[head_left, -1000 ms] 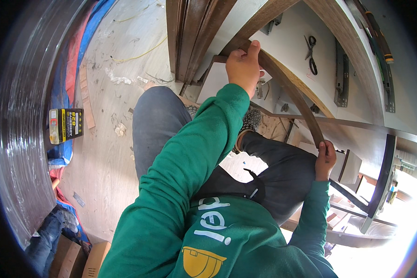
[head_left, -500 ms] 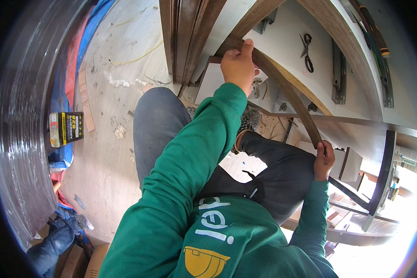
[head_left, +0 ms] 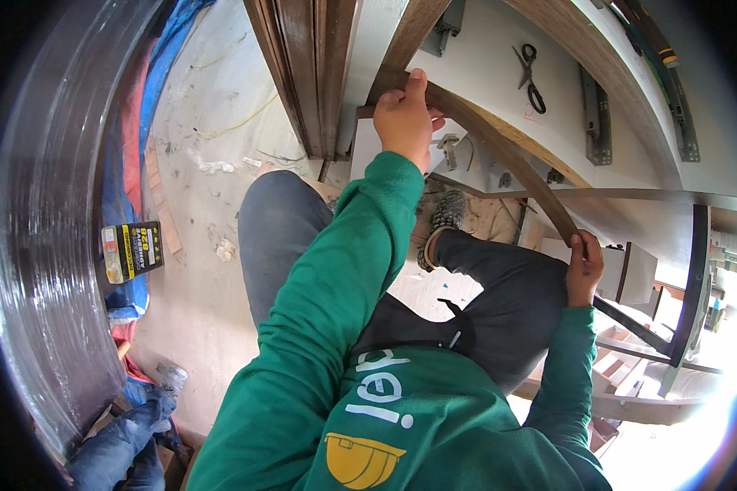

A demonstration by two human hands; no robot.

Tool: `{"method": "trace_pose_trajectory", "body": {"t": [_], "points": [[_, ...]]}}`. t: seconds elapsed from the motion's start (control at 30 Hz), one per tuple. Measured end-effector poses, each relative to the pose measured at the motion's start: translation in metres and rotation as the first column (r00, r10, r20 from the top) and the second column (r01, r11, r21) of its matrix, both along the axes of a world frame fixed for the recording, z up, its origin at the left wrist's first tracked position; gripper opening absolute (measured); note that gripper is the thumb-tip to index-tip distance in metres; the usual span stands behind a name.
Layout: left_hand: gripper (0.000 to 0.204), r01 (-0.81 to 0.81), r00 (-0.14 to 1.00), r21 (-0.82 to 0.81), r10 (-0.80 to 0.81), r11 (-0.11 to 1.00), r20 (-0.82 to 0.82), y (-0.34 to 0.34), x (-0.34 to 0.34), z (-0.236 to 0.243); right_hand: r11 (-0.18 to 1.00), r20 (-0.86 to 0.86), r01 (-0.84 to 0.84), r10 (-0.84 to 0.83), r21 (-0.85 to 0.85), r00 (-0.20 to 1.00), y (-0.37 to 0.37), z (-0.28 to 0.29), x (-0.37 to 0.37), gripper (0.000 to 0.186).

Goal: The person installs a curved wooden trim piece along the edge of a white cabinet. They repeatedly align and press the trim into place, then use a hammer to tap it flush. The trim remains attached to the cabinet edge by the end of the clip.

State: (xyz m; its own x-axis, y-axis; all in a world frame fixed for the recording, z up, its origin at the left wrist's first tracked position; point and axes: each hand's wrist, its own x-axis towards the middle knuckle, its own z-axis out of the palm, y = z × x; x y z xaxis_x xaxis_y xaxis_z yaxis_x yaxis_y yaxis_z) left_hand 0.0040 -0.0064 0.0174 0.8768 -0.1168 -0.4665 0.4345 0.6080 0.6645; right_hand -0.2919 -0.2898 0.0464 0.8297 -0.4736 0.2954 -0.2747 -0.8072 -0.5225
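Note:
A long, narrow brown wood-grain strip (head_left: 512, 154) runs between my two hands along the edge of an overturned or open white cabinet panel (head_left: 487, 78). My left hand (head_left: 404, 121) is closed on its far end, thumb on top and fingers curled beneath, near the corner where brown boards meet. At the near end, my right hand (head_left: 584, 268) pinches the strip's tip between thumb and fingers, just above my bent knee. The strip looks bowed, partly from the lens. Beside it lies a paler wooden edge (head_left: 540, 149).
Black-handled scissors (head_left: 530, 78) and a metal drawer runner (head_left: 596, 119) lie on the white panel. Screwdriver-like tools (head_left: 659, 49) are at upper right. A black-and-yellow adhesive tin (head_left: 133, 252) stands left, by a plastic-wrapped stack (head_left: 61, 213). Another person's jeans-clad leg (head_left: 123, 434) shows lower left.
The view has turned slightly, shifting the cabinet and scissors up and left in the picture. Both hands keep their grip on the strip, with little movement against the cabinet.

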Motion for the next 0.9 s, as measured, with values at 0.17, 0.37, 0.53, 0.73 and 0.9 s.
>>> {"method": "trace_pose_trajectory", "body": {"t": [0.17, 0.37, 0.53, 0.73, 0.9], "points": [[0.056, 0.013, 1.0, 0.001, -0.013, 1.0, 0.004, -0.0013, 0.0007, -0.0012, 0.999, -0.029, 0.049, -0.049, -0.012, 0.998, 0.0006, 0.0008, -0.0003, 0.019], [0.055, -0.006, 1.0, 0.02, 0.006, 1.0, -0.001, -0.0026, 0.0007, -0.0029, 0.997, -0.049, 0.067, -0.066, 0.023, 0.997, 0.0032, 0.0031, -0.0008, 0.02], [0.055, -0.022, 1.0, 0.029, 0.022, 0.999, 0.003, -0.0036, 0.0022, -0.0028, 0.999, -0.04, 0.028, -0.028, 0.024, 0.999, 0.0048, 0.0039, -0.0035, 0.02], [0.053, -0.054, 0.998, 0.051, 0.053, 0.997, 0.014, -0.005, 0.0014, -0.0026, 0.999, -0.03, 0.0, 0.001, 0.044, 1.0, 0.0043, 0.0027, -0.0057, 0.018], [0.052, -0.092, 0.996, 0.041, 0.091, 0.995, 0.012, -0.0074, 0.003, -0.0063, 0.999, -0.059, -0.005, 0.007, 0.042, 0.998, 0.0094, 0.0056, -0.0063, 0.014]]}}
